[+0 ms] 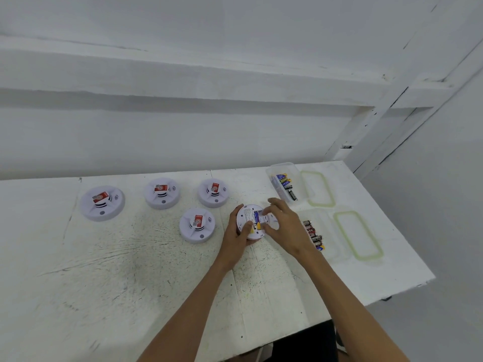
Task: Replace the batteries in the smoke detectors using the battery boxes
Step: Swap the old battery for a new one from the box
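Note:
A white smoke detector [247, 214] lies back side up on the table, its battery bay showing a blue and yellow battery [256, 221]. My left hand [236, 237] grips its left edge, thumb on the back. My right hand [283, 226] has its fingers curled over the bay, fingertips at the battery. Several more detectors with red stickers sit face up to the left: one [102, 203], one [162, 193], one [213, 192] and one [197, 225]. Two clear battery boxes hold batteries: the far box [285, 185] and the near box [317, 235].
Two clear lids with green seals lie right of the boxes, one [317, 188] far and one [359, 235] near. The white table [130, 270] ends at the right edge close to the lids. A white wall with ledges stands behind.

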Demonstrator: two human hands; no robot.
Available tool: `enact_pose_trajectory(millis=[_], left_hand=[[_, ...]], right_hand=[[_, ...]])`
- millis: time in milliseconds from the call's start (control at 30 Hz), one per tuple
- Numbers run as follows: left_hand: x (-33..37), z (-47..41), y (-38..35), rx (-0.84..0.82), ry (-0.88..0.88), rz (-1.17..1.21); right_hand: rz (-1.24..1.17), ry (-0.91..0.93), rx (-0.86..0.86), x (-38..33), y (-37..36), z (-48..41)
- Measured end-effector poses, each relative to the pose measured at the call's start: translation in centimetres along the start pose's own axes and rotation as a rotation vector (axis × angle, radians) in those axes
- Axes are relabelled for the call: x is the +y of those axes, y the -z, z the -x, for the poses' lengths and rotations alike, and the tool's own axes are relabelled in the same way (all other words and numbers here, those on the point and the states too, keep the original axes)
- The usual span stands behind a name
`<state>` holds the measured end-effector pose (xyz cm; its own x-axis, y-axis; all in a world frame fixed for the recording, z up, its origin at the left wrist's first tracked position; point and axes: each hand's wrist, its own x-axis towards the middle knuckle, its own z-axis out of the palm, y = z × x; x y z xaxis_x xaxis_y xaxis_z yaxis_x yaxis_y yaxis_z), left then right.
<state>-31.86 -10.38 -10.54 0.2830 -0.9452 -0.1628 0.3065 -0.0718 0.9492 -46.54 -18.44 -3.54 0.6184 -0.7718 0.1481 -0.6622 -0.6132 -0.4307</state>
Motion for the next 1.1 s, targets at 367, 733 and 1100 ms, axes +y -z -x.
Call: enact_pose_trajectory(millis=[367, 733, 1100], left_hand=[[0.3, 0.1, 0.3, -0.047, 0.004, -0.041], [0.0, -0.2, 0.5, -0.063, 0.008, -0.074], [0.0, -0.4, 0.6, -0.067, 0.051, -0.044]], right_hand=[[0.342, 0.388, -0.208, 1.3, 0.2, -1.4], [0.382, 0.531, -0.147, 1.9, 0.2, -0.4], [0.266, 0.464, -0.144, 1.8, 0.9, -0.9]])
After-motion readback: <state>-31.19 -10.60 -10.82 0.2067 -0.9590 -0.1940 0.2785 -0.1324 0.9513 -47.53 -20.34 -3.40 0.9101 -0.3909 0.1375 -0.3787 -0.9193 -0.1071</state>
